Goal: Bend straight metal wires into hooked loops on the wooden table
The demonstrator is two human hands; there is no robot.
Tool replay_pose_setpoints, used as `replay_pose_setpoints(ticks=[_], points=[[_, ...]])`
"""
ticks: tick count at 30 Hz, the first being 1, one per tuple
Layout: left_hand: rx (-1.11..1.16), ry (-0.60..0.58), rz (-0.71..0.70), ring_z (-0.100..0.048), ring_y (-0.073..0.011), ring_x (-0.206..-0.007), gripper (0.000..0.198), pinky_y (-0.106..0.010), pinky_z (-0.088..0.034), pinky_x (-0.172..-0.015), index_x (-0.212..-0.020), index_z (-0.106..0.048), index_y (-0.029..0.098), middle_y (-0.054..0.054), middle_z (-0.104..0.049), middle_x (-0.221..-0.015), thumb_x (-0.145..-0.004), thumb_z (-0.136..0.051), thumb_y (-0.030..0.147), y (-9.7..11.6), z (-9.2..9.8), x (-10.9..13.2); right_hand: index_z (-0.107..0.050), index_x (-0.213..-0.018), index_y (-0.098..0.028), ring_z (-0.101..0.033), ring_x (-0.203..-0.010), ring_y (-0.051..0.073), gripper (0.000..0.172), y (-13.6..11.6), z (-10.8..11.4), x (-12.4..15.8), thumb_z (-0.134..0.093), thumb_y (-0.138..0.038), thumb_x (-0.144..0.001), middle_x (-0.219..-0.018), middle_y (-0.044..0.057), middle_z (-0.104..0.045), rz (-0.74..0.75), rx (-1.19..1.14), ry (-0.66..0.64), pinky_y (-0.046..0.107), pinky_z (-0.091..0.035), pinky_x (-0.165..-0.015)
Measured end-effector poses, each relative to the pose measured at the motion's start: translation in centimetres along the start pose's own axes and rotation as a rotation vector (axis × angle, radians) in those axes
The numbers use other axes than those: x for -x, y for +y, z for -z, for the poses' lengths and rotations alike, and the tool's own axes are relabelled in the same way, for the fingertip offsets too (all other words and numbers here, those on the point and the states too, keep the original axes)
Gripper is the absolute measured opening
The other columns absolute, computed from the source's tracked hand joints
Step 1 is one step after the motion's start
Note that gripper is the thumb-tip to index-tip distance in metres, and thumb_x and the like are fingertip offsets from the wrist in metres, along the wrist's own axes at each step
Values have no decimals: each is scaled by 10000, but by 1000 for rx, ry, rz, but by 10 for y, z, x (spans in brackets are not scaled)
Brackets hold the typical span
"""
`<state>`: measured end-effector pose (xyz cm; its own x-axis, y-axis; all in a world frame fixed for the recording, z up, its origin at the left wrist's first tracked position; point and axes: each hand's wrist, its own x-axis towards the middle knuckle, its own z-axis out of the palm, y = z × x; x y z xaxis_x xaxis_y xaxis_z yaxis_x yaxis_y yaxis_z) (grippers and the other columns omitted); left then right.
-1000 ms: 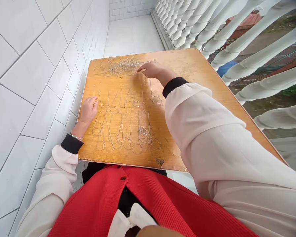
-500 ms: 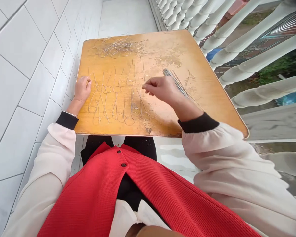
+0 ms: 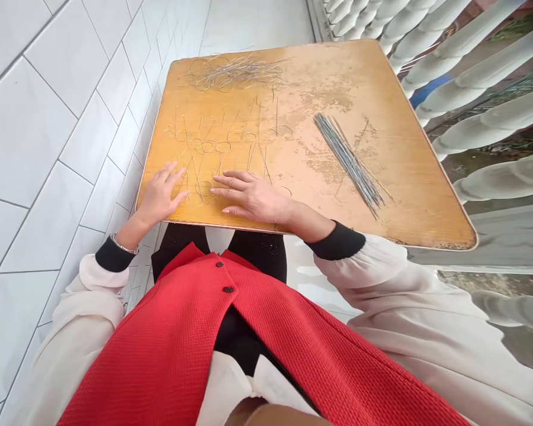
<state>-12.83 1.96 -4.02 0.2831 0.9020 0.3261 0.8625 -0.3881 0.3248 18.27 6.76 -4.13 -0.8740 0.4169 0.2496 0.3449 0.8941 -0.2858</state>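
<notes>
Thin looped wires (image 3: 223, 145) lie in two rough rows on the wooden table (image 3: 346, 65). My left hand (image 3: 160, 192) rests open at the left end of the nearer row, fingers spread beside the wires. Over the middle of that same row lies my right hand (image 3: 253, 198), palm down with its fingers stretched out to the left. It covers some of the loops. Whether either hand presses on a wire cannot be made out. Neither holds anything I can see.
A tangled heap of wire (image 3: 244, 72) lies at the table's far left. On the right is a bundle of straight grey wires (image 3: 349, 160), with a few loose ones across it. A tiled wall (image 3: 84, 118) runs along the left, a white balustrade (image 3: 471, 130) along the right.
My right hand has opened from a pinch and moved nearer and left onto the near row. My left hand has come nearer and spread its fingers. The view has shifted a little.
</notes>
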Motion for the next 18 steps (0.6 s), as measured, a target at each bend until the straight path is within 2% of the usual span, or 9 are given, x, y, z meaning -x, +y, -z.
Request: replay_pose_setpoints(ticks=[4, 8, 13, 18], points=[[-56, -85, -40, -350, -419, -1603, 731, -633, -317, -1285, -1511, -548, 213, -205, -437, -1680, -917, -707, 607, 7, -5, 14, -576, -1555, -263, -450, -1513, 396, 559, -6, -7, -14, -467, -513, -1068, -1658, 106, -498, 95, 57, -29, 627, -421, -1194], [-95, -177, -77, -327, -445, -1608, 791, -639, -289, -1297, -1538, -530, 174, -235, -404, -1693, -905, -723, 607, 11, -5, 15, -623, -1511, -220, -467, -1499, 392, 513, -10, -11, -25, -463, -451, -1081, -1607, 121, -558, 193, 111, -54, 625, -424, -1196], [-121, -262, -70, -336, -443, -1605, 758, -621, -329, -1283, -1531, -534, 123, -266, -394, -1688, -949, -670, 590, 12, -5, 7, -643, -1490, -233, -486, -1491, 372, 474, -4, -15, -28, -457, -394, -1085, -1596, 119, -571, 195, 115, -67, 618, -451, -1178], [-115, -308, -65, -350, -419, -1604, 706, -612, -328, -1286, -1528, -531, 124, -257, -393, -1692, -995, -596, 582, 11, -7, -14, -594, -1538, -210, -482, -1509, 346, 496, 19, -17, -29, -432, -360, -1093, -1618, 116, -547, 153, 85, -58, 587, -443, -1216]])
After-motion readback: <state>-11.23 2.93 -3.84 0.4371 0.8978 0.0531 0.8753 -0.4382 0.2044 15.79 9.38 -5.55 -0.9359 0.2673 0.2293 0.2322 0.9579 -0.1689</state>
